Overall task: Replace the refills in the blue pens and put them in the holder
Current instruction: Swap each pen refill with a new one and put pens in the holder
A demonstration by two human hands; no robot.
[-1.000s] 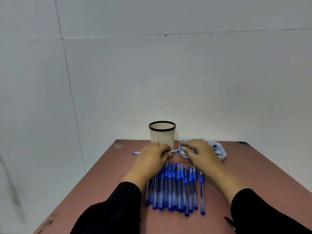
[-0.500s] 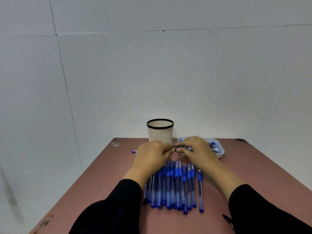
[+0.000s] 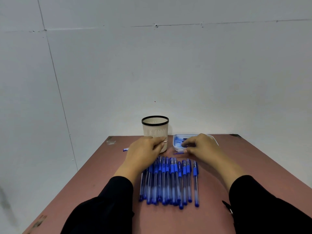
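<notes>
So the two hands were pinched together over one pen half a second back, and now they've split apart: the left hand (image 3: 145,150) stays curled round a slim blue pen held crosswise in front of the cream ribbed plastic holder with the black rim (image 3: 155,130), its metal tip (image 3: 165,141) poking out past the knuckles and the blue tail end (image 3: 125,149) sticking out the other side. The right hand (image 3: 201,146) has slid over to the shallow white plastic tray of blue bits (image 3: 179,142), fingers bent and pinching at something small at the tray's near edge, though I can't tell exactly what it has hold of. There's also a thin blue refill (image 3: 178,153) lying on the matte reddish-brown tabletop (image 3: 87,183) just in front of the tray. My read is the pen just got opened up and it's swap time, so early days; nothing shows above the holder's rim. The rest of the job is the tight row of clear-barrelled pens with blue rubbery grips and caps (image 3: 168,179), lying side by side between the black sleeves (image 3: 108,205), skinny, smooth, and probably keen to roll.
</notes>
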